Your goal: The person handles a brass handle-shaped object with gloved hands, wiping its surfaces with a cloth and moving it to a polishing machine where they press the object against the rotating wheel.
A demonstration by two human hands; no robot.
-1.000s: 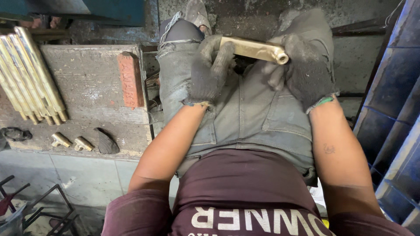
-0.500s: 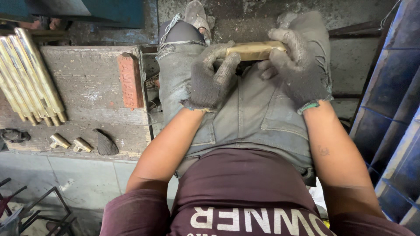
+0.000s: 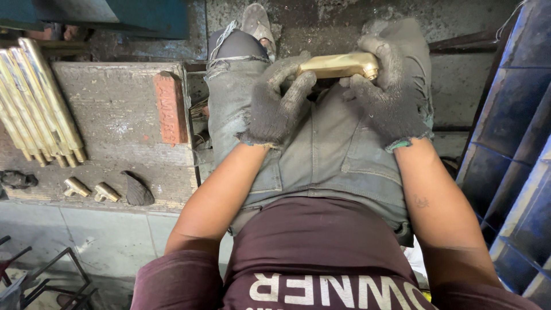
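Head view, looking down over my lap as I sat. My left hand (image 3: 275, 106), in a dark grey knitted work glove, was curled around the near left end of a short brass-coloured metal tube fitting (image 3: 338, 65), fingers wrapped over its underside. My right hand (image 3: 385, 95), gloved alike with a green cuff edge, was clasped over the right end of the fitting, beside its open round mouth. Both hands were thus closed on the same piece, which lay roughly level across my thighs, above my grey denim trousers (image 3: 338, 155) and well apart from the floor.

To the left stood a rough grey concrete counter (image 3: 120, 123). On its far left part lay a bundle of long brass-coloured rods (image 3: 37, 100), side by side and slanting toward the near right. A worn red brick (image 3: 171, 107) lay along the counter's right edge, just beside my left leg. Along the near edge of the counter sat two small brass-coloured fittings (image 3: 86, 189), close together, with a dark curved shard (image 3: 139, 192) just to their right and a dark lump (image 3: 18, 179) at the far left edge. Below the counter, at near left, part of a thin black metal frame (image 3: 54, 275) showed. On the right rose a wall of dark blue tiles (image 3: 516, 143). Beyond my knees was dirty grey floor (image 3: 321, 20).
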